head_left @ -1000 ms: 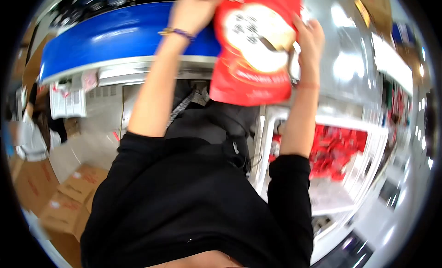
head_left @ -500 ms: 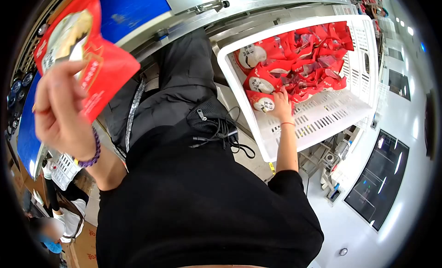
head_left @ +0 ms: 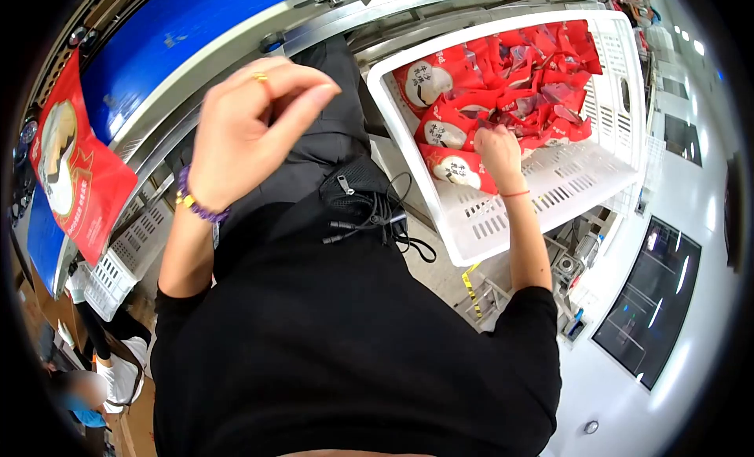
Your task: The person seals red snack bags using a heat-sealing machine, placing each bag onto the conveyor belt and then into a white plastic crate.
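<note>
My left hand is raised over my lap near the belt edge, thumb and forefinger brought together with nothing between them. To its left, apart from it, a red printed pouch sits over the blue conveyor belt, its lower part overhanging the edge. Inside the white crate, my right hand is closed at the near side of a pile of red pouches. It appears to grip the edge of one pouch; its fingertips are hidden.
A metal rail runs behind the crate, alongside the belt. Black cables hang at my waist. At lower left, a person is near another white crate. Machinery stands beyond the crate at right.
My left hand has let go of the red pouch and moved right; the pouch is now farther left and lower. My right hand has shifted slightly right and its fingers have curled in.
</note>
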`<state>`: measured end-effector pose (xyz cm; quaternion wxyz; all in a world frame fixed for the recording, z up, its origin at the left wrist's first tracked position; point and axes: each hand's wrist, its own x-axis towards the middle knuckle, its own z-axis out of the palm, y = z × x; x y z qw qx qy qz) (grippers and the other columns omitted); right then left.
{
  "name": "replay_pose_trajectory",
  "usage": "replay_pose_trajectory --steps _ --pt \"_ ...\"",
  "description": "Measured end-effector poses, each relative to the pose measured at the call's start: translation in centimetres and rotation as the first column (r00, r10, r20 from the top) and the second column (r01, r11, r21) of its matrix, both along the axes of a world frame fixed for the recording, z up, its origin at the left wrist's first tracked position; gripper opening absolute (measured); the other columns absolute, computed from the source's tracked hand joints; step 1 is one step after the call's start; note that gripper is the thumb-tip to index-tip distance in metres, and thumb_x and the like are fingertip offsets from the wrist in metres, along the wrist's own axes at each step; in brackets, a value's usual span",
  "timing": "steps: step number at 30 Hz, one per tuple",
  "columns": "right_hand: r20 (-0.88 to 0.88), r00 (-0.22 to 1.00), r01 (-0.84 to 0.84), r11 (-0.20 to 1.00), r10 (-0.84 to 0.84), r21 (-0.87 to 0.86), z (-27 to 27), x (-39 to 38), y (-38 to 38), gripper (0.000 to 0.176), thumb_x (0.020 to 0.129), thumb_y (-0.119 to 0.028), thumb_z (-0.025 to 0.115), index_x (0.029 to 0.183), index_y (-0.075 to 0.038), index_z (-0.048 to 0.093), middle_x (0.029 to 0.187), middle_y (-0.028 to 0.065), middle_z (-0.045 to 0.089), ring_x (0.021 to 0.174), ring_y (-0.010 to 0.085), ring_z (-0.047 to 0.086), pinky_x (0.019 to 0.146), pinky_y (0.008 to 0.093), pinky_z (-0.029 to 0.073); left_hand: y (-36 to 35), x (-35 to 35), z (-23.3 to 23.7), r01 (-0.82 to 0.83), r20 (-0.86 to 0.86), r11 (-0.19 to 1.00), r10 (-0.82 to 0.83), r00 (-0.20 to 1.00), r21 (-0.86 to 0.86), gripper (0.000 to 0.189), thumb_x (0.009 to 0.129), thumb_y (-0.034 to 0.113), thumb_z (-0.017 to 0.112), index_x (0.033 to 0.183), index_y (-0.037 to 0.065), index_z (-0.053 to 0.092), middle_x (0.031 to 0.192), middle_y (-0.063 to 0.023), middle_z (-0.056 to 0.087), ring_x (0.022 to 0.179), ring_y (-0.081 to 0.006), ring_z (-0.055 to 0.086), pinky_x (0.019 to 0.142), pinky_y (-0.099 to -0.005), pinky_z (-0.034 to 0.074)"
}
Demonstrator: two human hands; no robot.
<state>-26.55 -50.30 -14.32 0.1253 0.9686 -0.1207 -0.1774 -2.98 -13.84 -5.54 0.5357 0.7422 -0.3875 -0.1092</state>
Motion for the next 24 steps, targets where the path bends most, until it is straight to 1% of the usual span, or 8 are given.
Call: replay_pose_trajectory --steps 3,4,6,8,13,19,22,24 --pt "-0.323 0.909 0.235 0.964 -0.264 -0.125 -5.3 -5.7 -2.7 0.033 0.071 -0.027 0.074 0.095 -0.007 0.062 0.083 0.0109 0.067 0.086 0.0321 0.065 0.083 0.0420 0.052 -0.5 -0.1 -0.1 0.123 0.153 0.990 -0.110 0.982 -0.074 0.005 0.085 0.004 0.065 0.087 0.003 0.070 0.070 -0.0021 0.058 0.059 -0.0114 0.046 0.054 -0.0254 0.036" --pt "-0.021 0.992 0.121 0.972 -0.127 -0.203 -7.4 -9.0 -3.2 0.046 0.073 -0.028 0.075 0.108 -0.005 0.056 0.093 0.0141 0.067 0.088 0.0345 0.065 0.084 0.0456 0.053 -0.2 -0.2 -0.1 0.134 0.118 0.987 -0.123 0.985 -0.093 0.005 0.085 0.005 0.066 0.087 0.003 0.070 0.069 -0.0019 0.058 0.059 -0.0118 0.046 0.054 -0.0258 0.036" --pt "0.014 0.992 0.127 0.965 -0.127 -0.228 -8.8 -10.7 -3.7 0.055 0.075 -0.027 0.074 0.119 -0.007 0.049 0.102 0.0172 0.066 0.090 0.0367 0.065 0.081 0.0497 0.052 0.5 0.0 -0.7 0.106 0.063 0.990 -0.101 0.993 -0.089 0.005 0.085 0.005 0.066 0.088 0.004 0.070 0.069 -0.0014 0.058 0.060 -0.0109 0.046 0.053 -0.0251 0.036" --pt "-0.078 0.774 0.622 0.777 -0.629 -0.097 -13.2 -13.0 -6.9 0.044 0.077 -0.025 0.072 0.114 -0.009 0.054 0.094 0.0172 0.067 0.087 0.0385 0.065 0.079 0.0493 0.052 0.8 0.1 -1.6 0.066 -0.001 0.996 -0.066 0.998 -0.059 0.005 0.084 0.005 0.066 0.088 0.004 0.070 0.070 -0.0011 0.058 0.061 -0.0101 0.047 0.053 -0.0239 0.035" --pt "-0.147 0.964 0.259 0.908 -0.221 0.329 0.9 -1.0 2.6 0.029 0.076 -0.019 0.070 0.098 -0.007 0.057 0.076 0.0201 0.062 0.079 0.0422 0.060 0.069 0.0479 0.048 -1.0 0.6 -3.0 0.195 0.044 0.979 -0.193 0.980 -0.064 0.023 0.079 0.010 0.072 0.101 0.006 0.067 0.092 -0.0041 0.063 0.084 -0.0173 0.059 0.071 -0.0281 0.046" --pt "0.022 1.000 -0.016 0.641 -0.001 0.768 18.3 10.8 14.5 0.029 0.073 -0.009 0.072 0.096 -0.002 0.057 0.080 0.0182 0.058 0.075 0.0394 0.057 0.066 0.0383 0.047 -8.6 -0.5 -4.0 0.555 0.195 0.781 -0.520 0.832 -0.287 0.051 0.070 0.012 0.078 0.117 0.003 0.058 0.111 -0.0129 0.062 0.101 -0.0301 0.060 0.086 -0.0361 0.049" --pt "0.109 0.994 -0.101 0.218 -0.025 0.971 21.3 13.8 14.0 0.042 0.078 -0.031 0.077 0.094 0.002 0.057 0.081 0.0143 0.062 0.078 0.0224 0.064 0.070 0.0341 0.050 -6.8 -0.9 -1.7 0.473 -0.099 0.748 -0.575 0.812 -0.465 0.026 0.075 0.008 0.078 0.097 0.001 0.066 0.086 -0.0135 0.066 0.074 -0.0199 0.064 0.069 -0.0294 0.050" --pt "0.249 0.898 -0.370 -0.318 -0.363 0.873 18.7 15.0 14.5 0.079 0.075 -0.068 0.065 0.100 0.006 0.054 0.093 0.0188 0.062 0.090 0.0253 0.062 0.081 0.0394 0.051 -4.4 -1.0 -0.3 0.258 -0.232 0.839 -0.405 0.884 -0.480 0.023 0.075 0.007 0.078 0.095 0.000 0.068 0.083 -0.0116 0.067 0.071 -0.0131 0.063 0.066 -0.0280 0.050"
